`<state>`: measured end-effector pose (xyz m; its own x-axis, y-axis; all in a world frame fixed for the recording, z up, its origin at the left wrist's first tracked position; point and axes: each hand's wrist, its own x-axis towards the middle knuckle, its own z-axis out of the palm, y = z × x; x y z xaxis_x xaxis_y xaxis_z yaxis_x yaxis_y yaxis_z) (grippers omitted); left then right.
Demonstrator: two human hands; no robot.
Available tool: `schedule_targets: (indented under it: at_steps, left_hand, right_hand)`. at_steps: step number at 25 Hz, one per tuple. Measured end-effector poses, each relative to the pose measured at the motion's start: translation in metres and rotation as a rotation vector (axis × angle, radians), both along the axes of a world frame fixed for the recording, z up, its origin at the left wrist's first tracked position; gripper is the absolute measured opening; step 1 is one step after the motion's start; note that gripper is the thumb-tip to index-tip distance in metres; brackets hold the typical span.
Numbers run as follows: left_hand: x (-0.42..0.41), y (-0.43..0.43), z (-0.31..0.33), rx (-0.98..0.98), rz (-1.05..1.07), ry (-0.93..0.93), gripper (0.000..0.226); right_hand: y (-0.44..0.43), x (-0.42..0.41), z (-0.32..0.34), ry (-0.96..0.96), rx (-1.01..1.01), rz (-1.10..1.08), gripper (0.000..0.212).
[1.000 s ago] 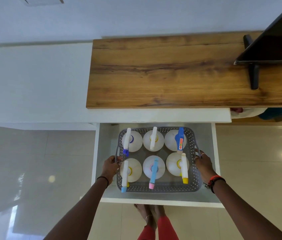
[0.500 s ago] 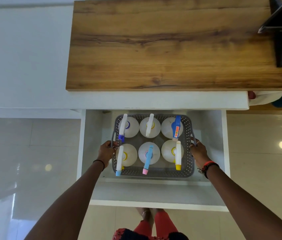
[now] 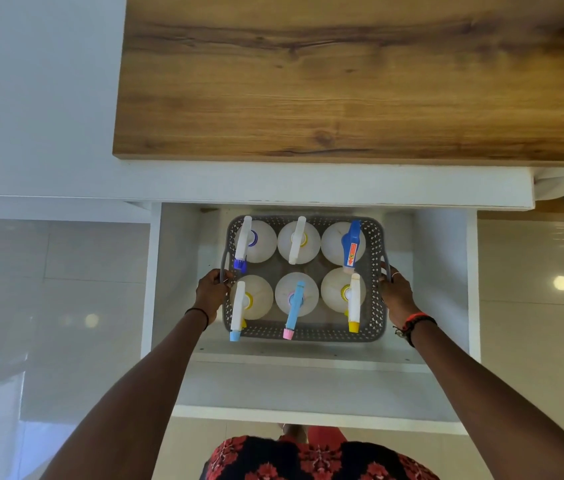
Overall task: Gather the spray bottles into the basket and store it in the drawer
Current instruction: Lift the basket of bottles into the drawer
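Observation:
A grey perforated basket [image 3: 375, 317] sits low inside the open white drawer [image 3: 315, 415], towards its back. Several white spray bottles stand upright in it in two rows, among them one with a blue head [image 3: 351, 242], one with a light blue head and pink nozzle [image 3: 293, 308] and one with a yellow nozzle [image 3: 353, 304]. My left hand [image 3: 210, 292] is closed on the basket's left handle. My right hand [image 3: 394, 294] is closed on its right handle.
A wooden countertop [image 3: 342, 84] overhangs the back of the drawer, on a white cabinet top [image 3: 48, 98]. Glossy tiled floor [image 3: 48, 306] lies on both sides. The drawer's front half is bare. My patterned clothing shows at the bottom edge.
The basket has gone down and back into the drawer with both hands on its handles. My head has leaned forward, so the drawer looks larger and the dark object at top right has left view.

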<state>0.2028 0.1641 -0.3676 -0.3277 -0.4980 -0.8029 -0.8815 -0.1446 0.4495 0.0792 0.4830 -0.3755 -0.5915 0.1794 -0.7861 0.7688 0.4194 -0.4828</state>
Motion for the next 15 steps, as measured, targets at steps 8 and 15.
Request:
schedule_targets:
  at_steps: [8,15]
  left_hand:
    - [0.004,-0.002,-0.012,0.004,0.007,0.027,0.033]
    - [0.01,0.0,0.0,0.001,-0.069,0.04,0.036]
  right_hand:
    - [0.0,0.0,-0.016,0.004,-0.015,0.012,0.037]
    - [0.003,-0.004,-0.005,-0.056,0.017,0.044,0.041]
